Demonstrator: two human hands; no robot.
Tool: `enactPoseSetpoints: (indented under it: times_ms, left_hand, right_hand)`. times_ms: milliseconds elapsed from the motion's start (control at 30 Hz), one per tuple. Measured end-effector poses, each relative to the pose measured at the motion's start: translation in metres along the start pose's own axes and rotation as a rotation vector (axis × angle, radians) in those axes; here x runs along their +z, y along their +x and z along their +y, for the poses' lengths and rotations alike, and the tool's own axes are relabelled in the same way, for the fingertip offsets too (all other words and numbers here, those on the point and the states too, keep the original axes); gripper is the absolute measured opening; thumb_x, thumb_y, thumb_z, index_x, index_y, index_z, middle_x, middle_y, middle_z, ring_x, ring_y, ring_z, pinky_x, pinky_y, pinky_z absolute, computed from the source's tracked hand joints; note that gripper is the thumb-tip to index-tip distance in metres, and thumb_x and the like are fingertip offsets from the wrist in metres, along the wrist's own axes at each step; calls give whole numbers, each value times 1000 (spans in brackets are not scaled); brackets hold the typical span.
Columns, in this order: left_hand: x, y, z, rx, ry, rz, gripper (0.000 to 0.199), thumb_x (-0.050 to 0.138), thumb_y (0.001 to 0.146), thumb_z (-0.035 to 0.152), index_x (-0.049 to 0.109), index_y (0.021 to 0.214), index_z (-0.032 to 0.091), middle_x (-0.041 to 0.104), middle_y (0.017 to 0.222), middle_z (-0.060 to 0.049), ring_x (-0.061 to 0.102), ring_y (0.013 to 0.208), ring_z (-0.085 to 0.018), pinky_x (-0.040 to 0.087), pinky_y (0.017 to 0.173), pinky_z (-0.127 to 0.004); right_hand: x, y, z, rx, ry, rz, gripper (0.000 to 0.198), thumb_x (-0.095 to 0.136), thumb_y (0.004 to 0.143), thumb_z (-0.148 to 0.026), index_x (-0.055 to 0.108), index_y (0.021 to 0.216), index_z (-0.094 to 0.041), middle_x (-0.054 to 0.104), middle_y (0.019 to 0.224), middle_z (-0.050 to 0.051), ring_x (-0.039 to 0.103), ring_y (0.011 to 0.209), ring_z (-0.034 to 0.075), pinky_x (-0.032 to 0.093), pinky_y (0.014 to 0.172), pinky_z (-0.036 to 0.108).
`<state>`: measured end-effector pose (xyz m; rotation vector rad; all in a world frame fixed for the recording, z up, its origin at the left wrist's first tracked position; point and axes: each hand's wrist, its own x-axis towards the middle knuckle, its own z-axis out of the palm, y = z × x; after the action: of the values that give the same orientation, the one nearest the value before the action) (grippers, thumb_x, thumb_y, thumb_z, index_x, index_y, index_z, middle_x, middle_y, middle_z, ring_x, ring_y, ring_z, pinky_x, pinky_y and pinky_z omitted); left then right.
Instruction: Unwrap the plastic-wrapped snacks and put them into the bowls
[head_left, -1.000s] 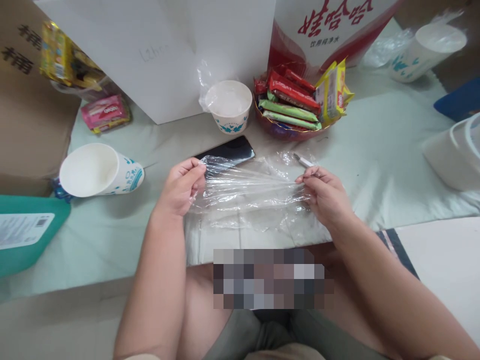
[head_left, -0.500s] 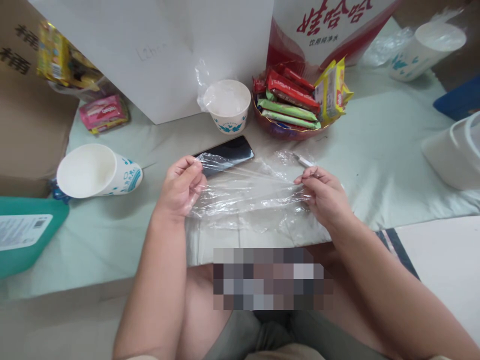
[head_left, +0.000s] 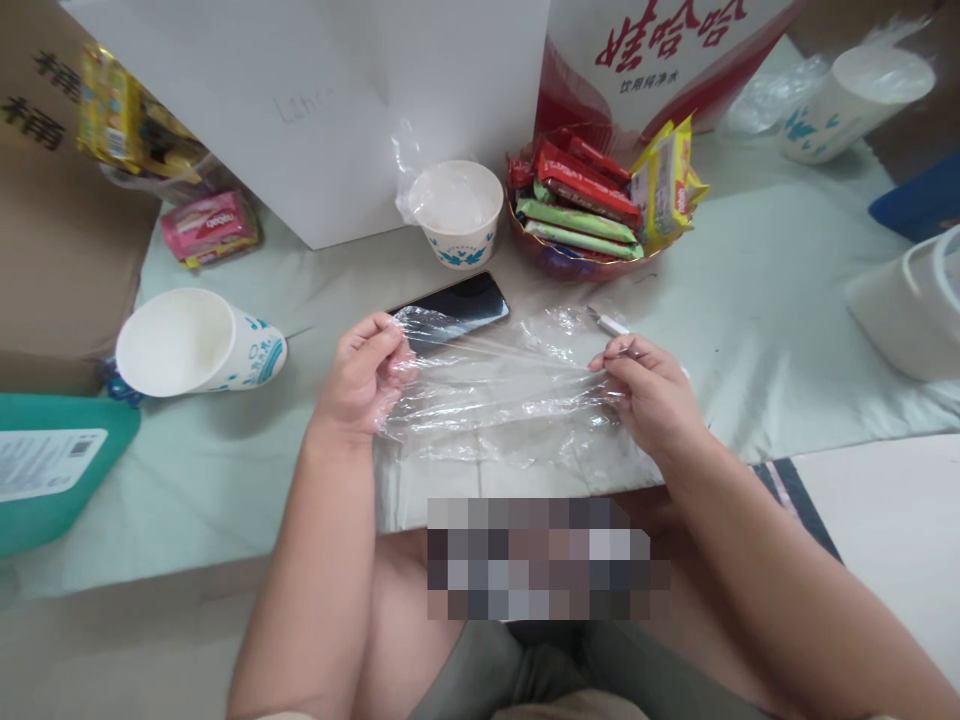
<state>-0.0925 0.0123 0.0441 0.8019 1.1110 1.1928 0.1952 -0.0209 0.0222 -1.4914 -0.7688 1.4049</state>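
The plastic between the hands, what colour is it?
The plastic film is clear and colourless; see the head view.

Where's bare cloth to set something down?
Tablecloth lies mostly bare between the snack bowl and white bucket. Another patch lies between the green container, left paper cup and left forearm. The middle is crowded: the left hand and right hand stretch plastic film, with the phone and a small white tool close by.
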Motion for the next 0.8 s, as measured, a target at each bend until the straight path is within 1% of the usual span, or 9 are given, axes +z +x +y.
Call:
enactPoseSetpoints:
  times_ms: [100,267,367,500,667,800]
  left_hand:
    - [-1,-1,0,10,-19,-17,31,84,68,25,54,67,19,37,43,9,30,40,-4,26,43,-18]
    - [-4,0,-2,32,-8,-54,35,86,70,32,53,68,20,29,42,11,23,38,-3,23,42,-19]
    - [-4,1,-2,32,5,-45,35,84,73,32,52,68,20,26,43,11,22,39,-3,23,43,-18]
    - [-3,1,-2,12,16,-7,29,79,75,25,52,67,20,28,44,9,24,40,-4,23,43,-19]
    - [-3,3,-3,15,7,-17,27,79,73,26,53,66,20,29,43,9,24,39,-4,23,43,-19]
    - [0,2,-2,-3,15,3,26,76,76,25,52,66,20,29,45,9,25,39,-4,24,43,-19]
  right_hand:
    - [0,0,0,17,24,5,23,69,63,-27,52,77,-24,67,75,-2,32,50,7,18,45,23]
    - [-1,0,1,14,21,4,22,70,63,-27,53,77,-24,67,76,-2,33,51,7,18,45,23]
    - [-1,0,1,7,10,1,22,69,63,-28,52,77,-24,67,76,-2,32,50,7,17,45,24]
    - [-1,0,1,8,11,5,21,68,63,-27,53,77,-24,68,77,-1,32,49,7,18,45,24]
    - [-1,0,2,8,17,2,21,69,64,-26,52,77,-23,68,76,-2,32,49,6,18,45,23]
    - [-1,-1,1,4,7,-2,20,68,64,-26,53,77,-23,67,76,-2,33,49,6,20,45,22]
